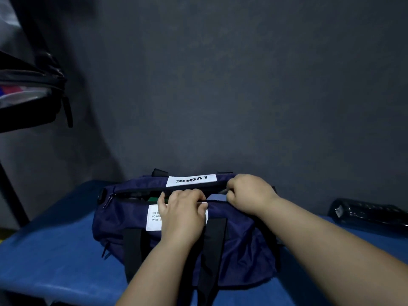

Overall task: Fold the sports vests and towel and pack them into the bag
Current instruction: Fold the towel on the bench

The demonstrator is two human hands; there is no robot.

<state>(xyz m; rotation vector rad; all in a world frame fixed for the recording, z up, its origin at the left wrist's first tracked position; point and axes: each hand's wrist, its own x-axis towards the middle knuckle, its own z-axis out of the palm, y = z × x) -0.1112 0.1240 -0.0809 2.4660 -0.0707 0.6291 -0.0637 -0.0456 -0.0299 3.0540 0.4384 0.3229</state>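
Gripped bag point(242, 250) lip with curled left hand point(181, 215) fingers and pinched the zip point(136, 192) in right hand point(249, 195) fingers, seemingly done packing, needing next a steady draw toward the left fingers.

Navy fabric duffel bag point(242, 250) sat on the blue padded tabletop point(55, 250), with the grey wall point(220, 85) close behind it. Left hand point(181, 215) was on the bag's near top edge, mid-length, fingers curled over the zip opening and covering part of the white printed label point(154, 217). Right hand point(249, 195) was on top of the bag, just right of the left hand, gripping at the zip line. White LVQUE label point(191, 180) was on the bag's far top edge. Two black webbing straps point(132, 250) ran down the bag's near face. Green item point(152, 199) was inside the bag, at the opening. Dark plastic bottle point(371, 214) lay on the tabletop, well right of the bag. Dark open case point(33, 91) sat higher up, far left of the bag.
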